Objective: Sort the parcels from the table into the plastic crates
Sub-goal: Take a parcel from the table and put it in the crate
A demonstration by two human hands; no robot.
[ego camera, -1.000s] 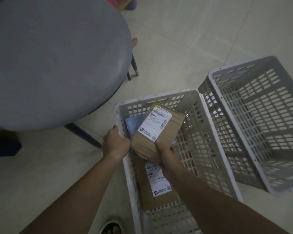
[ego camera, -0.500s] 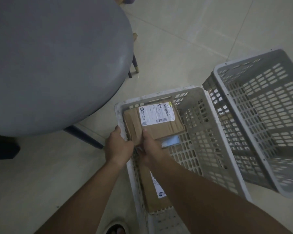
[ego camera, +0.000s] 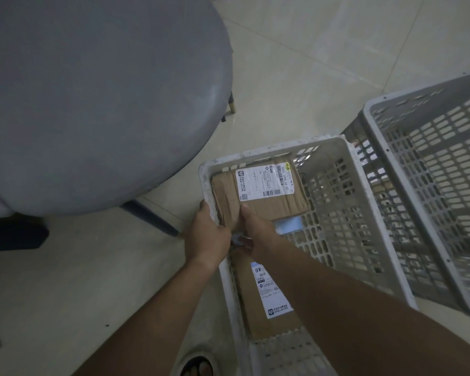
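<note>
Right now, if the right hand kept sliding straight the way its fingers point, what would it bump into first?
The right hand already touches the brown parcel; pushing on, that parcel likely meets the crate's far wall.

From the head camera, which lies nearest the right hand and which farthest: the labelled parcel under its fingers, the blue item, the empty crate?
1. Labelled parcel: touched by the right hand, far end of the near crate.
2. Blue item: just right of the hand.
3. Empty crate: far right.
</note>
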